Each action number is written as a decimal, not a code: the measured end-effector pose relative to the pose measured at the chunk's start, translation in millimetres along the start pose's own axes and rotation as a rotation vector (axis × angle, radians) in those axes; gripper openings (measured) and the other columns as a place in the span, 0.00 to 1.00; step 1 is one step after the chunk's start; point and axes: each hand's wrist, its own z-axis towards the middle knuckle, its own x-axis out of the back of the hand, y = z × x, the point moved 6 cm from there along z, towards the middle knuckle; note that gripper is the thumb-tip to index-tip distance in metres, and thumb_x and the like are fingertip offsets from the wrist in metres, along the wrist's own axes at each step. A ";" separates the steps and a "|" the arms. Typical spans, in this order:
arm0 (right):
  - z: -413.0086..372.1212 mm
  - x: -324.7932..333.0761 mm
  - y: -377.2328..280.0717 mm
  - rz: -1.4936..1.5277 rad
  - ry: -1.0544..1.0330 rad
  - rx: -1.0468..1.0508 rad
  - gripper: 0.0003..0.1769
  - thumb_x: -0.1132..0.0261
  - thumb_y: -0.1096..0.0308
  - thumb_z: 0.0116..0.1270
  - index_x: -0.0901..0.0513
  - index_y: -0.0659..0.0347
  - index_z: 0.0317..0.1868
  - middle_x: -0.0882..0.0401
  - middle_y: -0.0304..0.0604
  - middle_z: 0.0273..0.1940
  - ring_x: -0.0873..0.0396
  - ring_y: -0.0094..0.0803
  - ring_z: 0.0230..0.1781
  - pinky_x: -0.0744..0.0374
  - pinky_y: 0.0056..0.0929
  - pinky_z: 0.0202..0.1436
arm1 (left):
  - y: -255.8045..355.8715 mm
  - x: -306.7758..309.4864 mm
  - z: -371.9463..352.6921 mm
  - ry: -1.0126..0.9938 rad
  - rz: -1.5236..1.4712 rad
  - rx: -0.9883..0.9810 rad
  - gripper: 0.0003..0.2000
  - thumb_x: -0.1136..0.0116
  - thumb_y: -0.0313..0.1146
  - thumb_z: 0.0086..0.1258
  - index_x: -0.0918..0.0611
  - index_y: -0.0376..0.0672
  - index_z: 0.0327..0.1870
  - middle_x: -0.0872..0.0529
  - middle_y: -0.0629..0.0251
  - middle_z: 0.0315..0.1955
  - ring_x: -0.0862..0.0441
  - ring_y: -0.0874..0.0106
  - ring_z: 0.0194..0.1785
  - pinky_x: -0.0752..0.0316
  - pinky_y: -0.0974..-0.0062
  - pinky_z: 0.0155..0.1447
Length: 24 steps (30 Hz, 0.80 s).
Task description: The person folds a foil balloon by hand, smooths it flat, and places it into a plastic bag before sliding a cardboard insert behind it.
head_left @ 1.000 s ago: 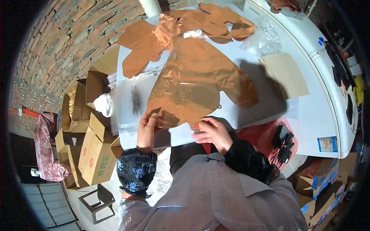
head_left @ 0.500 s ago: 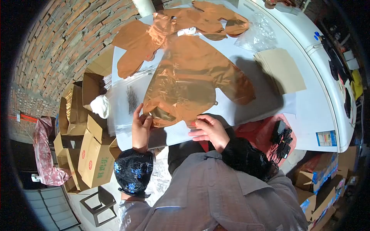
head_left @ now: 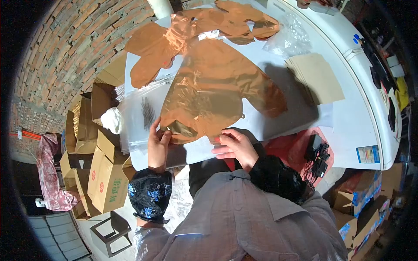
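Note:
A large copper-coloured foil balloon point(head_left: 217, 82), flat and uninflated, lies on the white table point(head_left: 348, 126). My left hand point(head_left: 157, 142) pinches a folded lobe at its lower left edge. My right hand point(head_left: 233, 145) presses fingertips on the balloon's lower edge near the middle. More copper foil balloons point(head_left: 196, 26) are piled at the far end of the table.
Clear plastic bags point(head_left: 141, 113) lie left of the balloon, and another bag point(head_left: 289, 37) at the far right. A stack of brown cards point(head_left: 315, 78) sits on the right. Open cardboard boxes point(head_left: 102, 174) stand on the floor by the brick wall point(head_left: 74, 52). Black cables point(head_left: 315, 158) hang off the near edge.
The balloon's lower left lobe has been folded inward by my left hand, which shifted slightly left. My right hand stayed on the lower edge.

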 end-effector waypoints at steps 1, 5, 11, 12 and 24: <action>0.6 0.3 0.1 0.001 -0.003 -0.003 0.21 0.43 0.62 0.77 0.32 0.66 0.63 0.21 0.52 0.56 0.15 0.44 0.49 0.16 0.39 0.52 | 0.4 -0.3 0.2 -0.003 -0.001 -0.002 0.26 0.54 0.21 0.76 0.40 0.44 0.74 0.18 0.64 0.40 0.18 0.76 0.40 0.18 0.77 0.43; -0.7 -0.3 -1.4 -0.007 -0.016 0.002 0.21 0.44 0.61 0.77 0.32 0.65 0.63 0.21 0.52 0.55 0.15 0.44 0.49 0.16 0.39 0.52 | -1.4 2.1 -0.4 -0.018 0.029 -0.009 0.28 0.53 0.22 0.76 0.42 0.45 0.76 0.18 0.63 0.41 0.17 0.74 0.40 0.18 0.76 0.43; -22.8 10.1 -9.7 -0.103 -0.090 -0.091 0.28 0.44 0.50 0.76 0.31 0.66 0.62 0.23 0.59 0.59 0.17 0.47 0.54 0.17 0.39 0.53 | 14.4 15.7 -10.7 0.085 0.477 -0.189 0.28 0.49 0.25 0.76 0.40 0.45 0.76 0.18 0.63 0.33 0.17 0.75 0.32 0.21 0.77 0.36; -23.8 19.1 -7.1 -0.130 -0.071 -0.090 0.30 0.45 0.48 0.75 0.30 0.66 0.62 0.24 0.63 0.60 0.18 0.48 0.55 0.17 0.40 0.53 | 19.3 21.7 -15.9 0.121 0.609 -0.213 0.27 0.49 0.26 0.77 0.39 0.45 0.75 0.18 0.63 0.31 0.17 0.75 0.30 0.21 0.77 0.35; -45.7 27.4 -32.7 -1.005 0.113 0.507 0.15 0.38 0.66 0.71 0.24 0.63 0.54 0.15 0.55 0.45 0.14 0.44 0.41 0.18 0.31 0.41 | 35.9 23.6 -44.8 0.257 1.022 -0.645 0.23 0.42 0.28 0.70 0.27 0.43 0.66 0.23 0.50 0.55 0.25 0.54 0.59 0.28 0.61 0.62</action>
